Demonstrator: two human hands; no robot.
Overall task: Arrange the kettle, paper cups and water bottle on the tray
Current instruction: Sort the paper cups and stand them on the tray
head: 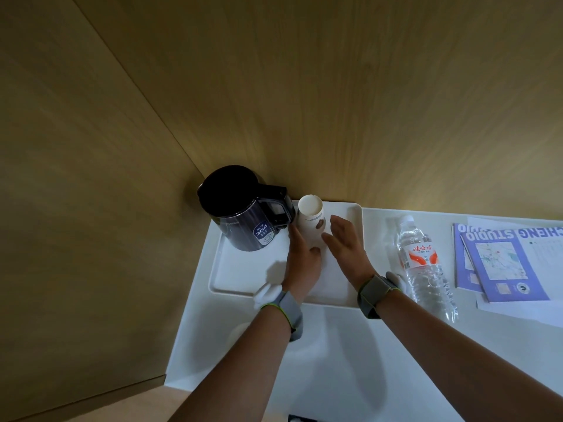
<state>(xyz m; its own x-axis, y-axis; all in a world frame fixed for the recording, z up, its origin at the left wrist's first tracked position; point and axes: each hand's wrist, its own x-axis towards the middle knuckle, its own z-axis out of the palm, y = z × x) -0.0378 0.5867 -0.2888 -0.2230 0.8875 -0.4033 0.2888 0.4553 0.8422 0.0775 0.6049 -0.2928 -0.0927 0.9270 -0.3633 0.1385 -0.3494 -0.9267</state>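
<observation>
A dark blue kettle [240, 208] with its lid off stands on the left part of the white tray [231, 278]. Just right of its handle stands a white paper cup [310, 219], upright on the tray. My left hand [301, 260] touches the cup's base from the left and front, fingers curled round it. My right hand [345, 245] is just right of the cup, fingers spread, a small gap from its wall. A clear water bottle [422, 263] with a red and white label stands on the counter right of the tray.
The tray sits in the corner of a white counter [335, 345] against wooden walls [274, 102]. Purple brochures [499, 263] and paper sheets lie at the far right. Both wrists wear grey bands.
</observation>
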